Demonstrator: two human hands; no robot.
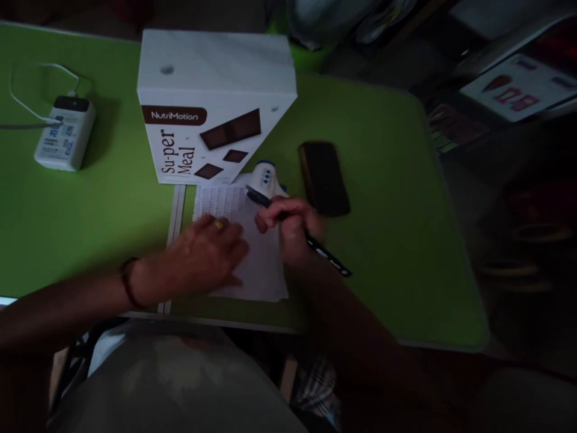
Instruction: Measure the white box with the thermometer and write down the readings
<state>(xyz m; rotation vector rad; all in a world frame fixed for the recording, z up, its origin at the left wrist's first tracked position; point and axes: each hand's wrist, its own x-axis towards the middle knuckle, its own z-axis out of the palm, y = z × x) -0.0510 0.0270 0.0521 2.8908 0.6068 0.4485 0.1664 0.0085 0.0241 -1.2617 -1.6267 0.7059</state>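
Observation:
A sheet of paper [261,264] with rows of small print or writing lies on the green table. My left hand [205,252] rests over its left part, fingers extended and slightly spread, a ring on one finger. Over the paper's right edge, my right hand [293,225] grips a black pen [327,255]. The pen's upper-left end points toward a white device with blue trim [264,177], which is partly hidden behind that hand. Whether the pen touches the paper I cannot tell.
A white NutriMotion box [216,66] stands just beyond the paper. To the right lies a dark phone [324,177]. A white power adapter [67,132] with cables sits at the left on the green table [396,240]. A metal seam crosses the tabletop left of the paper.

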